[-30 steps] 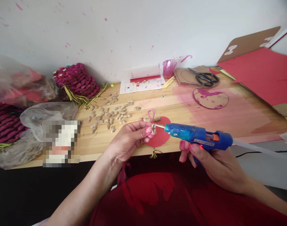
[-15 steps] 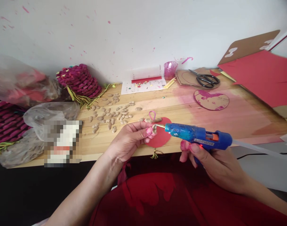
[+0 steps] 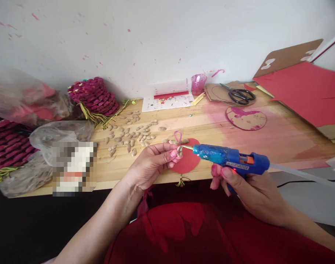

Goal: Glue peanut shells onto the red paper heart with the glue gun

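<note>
Between thumb and fingers, my left hand [image 3: 153, 163] pinches a peanut shell [image 3: 180, 151]. My right hand [image 3: 247, 190] is wrapped round the grip of a blue hot glue gun [image 3: 219, 157], whose small red light glows. The gun's metal nozzle is at the upper edge of the shell. Beneath both lies a round red paper disc [image 3: 191, 161] near the table's front edge, with a pink loop [image 3: 178, 136] at its top and a few peanut shells [image 3: 181, 141] along its upper rim. A yellow-green tassel [image 3: 181, 181] hangs at its bottom.
Several peanut shells [image 3: 131, 135] lie scattered to the left. Farther left are plastic bags [image 3: 63, 137] and a purple peanut-covered craft [image 3: 94, 96]. Scissors [image 3: 241, 96], a cardboard disc [image 3: 247, 118], a stained cup [image 3: 198, 84] and red paper [image 3: 307, 95] lie behind and to the right.
The peanut shell has tilted slightly in my left hand, showing more of its hollow side. My right hand and the glue gun have barely moved; the view has shifted slightly.
</note>
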